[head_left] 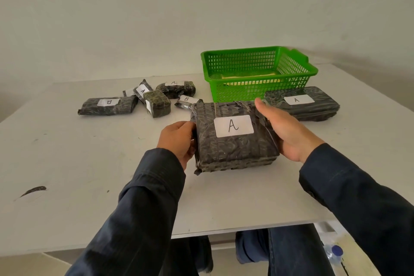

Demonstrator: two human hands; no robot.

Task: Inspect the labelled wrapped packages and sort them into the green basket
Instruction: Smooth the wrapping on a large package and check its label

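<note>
Head view: mid white counter (89, 163), left hand (177, 141) curls fingers round the dark wrapped flat package marked A (235, 143); right hand (284, 132) presses flat. Just far-right waits the green plastic basket (257, 92), nearer the right hand.

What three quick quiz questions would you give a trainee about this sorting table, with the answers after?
1. True or false: the held package, between the left hand and the right hand, is labelled B.
2. Where does the long A package lie? a) inside the green basket; b) on the table, just in front of the basket's right end; c) stacked on the held package.
3. Which letter is on the far-left long package?
Key: 1 false, it reads A. 2 b. 3 B.
</note>
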